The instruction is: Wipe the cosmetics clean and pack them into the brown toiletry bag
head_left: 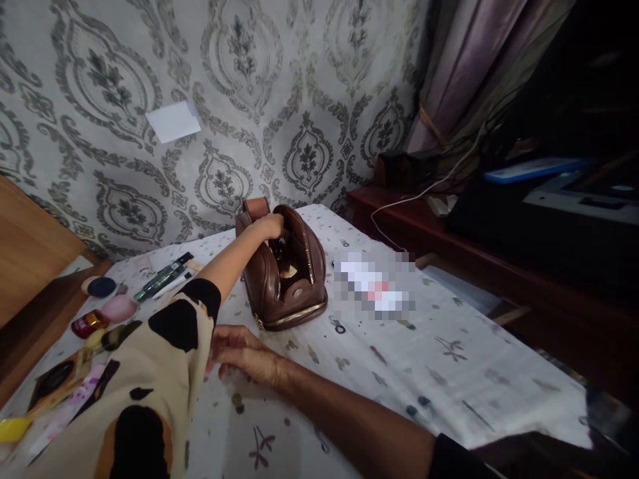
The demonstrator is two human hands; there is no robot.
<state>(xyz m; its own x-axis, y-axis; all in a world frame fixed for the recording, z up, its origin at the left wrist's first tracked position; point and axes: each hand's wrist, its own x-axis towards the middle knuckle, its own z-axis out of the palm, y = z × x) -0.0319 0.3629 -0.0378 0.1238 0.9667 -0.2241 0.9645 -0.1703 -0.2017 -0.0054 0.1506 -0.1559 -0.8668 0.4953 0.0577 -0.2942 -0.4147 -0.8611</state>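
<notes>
A brown leather bag point(257, 279) stands unzipped on the patterned white cloth, with dark and pale items point(288, 271) visible inside. My left hand point(273, 226) reaches over its left side into the opening; the fingertips are hidden in the shadow inside. My left arm wears a beige sleeve with black patches point(174, 326). In front of the bag, my right hand point(242, 352) is beside that sleeve, its fingers loosely bent and apart, with no object visible between them. Whether the fingertips touch the sleeve is unclear.
Along the left lie cosmetics, including a pink sponge point(118, 308), a red jar point(90, 323), green tubes point(162, 279) and a yellow item point(14, 429). A blurred-out item point(374, 285) lies right of the bag. A white cable point(429, 191) crosses the dark red furniture point(364, 203).
</notes>
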